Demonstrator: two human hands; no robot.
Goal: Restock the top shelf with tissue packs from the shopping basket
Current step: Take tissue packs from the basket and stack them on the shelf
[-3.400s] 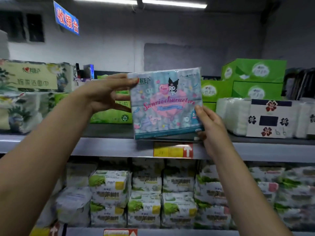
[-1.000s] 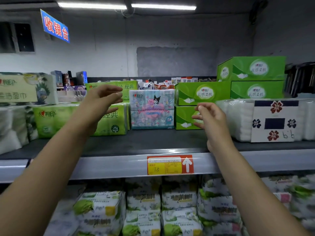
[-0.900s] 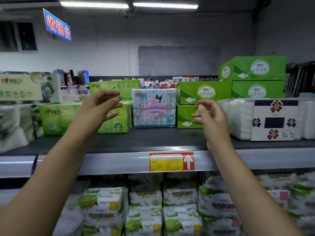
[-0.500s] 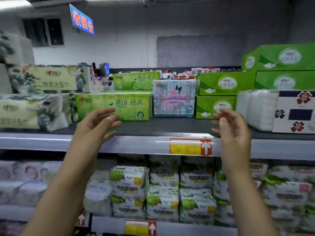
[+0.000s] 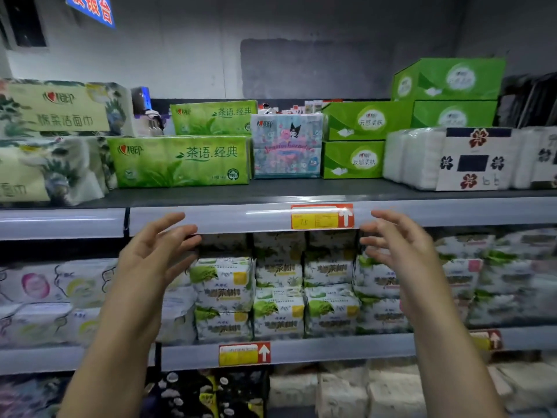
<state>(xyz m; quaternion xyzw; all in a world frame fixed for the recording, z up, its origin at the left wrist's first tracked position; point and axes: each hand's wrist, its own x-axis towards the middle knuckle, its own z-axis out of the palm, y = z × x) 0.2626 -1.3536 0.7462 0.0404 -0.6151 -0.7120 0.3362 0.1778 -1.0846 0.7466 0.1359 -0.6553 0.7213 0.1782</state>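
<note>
Currently, the pastel plastic-wrapped tissue pack printed with cartoon characters (image 5: 286, 149) is seen standing upright on the dark grey top shelf (image 5: 271, 191), set toward the far side of the board. It is flanked by a long bright green tissue pack with white lettering (image 5: 180, 161) on the left and two stacked green cardboard tissue boxes (image 5: 352, 143) on the right, just beside both neighbours. Neither hand is in contact with it. The left hand (image 5: 152, 256) is held nearer than the shelf's pale front rail and just below it, palm turned inward, fingers spread and loosely bent, with nothing gripped. The right hand (image 5: 401, 250) is held at much the same height, well apart from the left, palm turned toward it, fingers likewise relaxed and empty. An orange and yellow price label with a white arrow (image 5: 321, 217) is fixed on the rail between the two hands, nearer the right one. Further right on the top shelf, white wrapped packs with a flower-patterned label (image 5: 476, 158) are placed. On the shelf below, white and green soft packs (image 5: 277, 285) are stacked beyond the hands.
</note>
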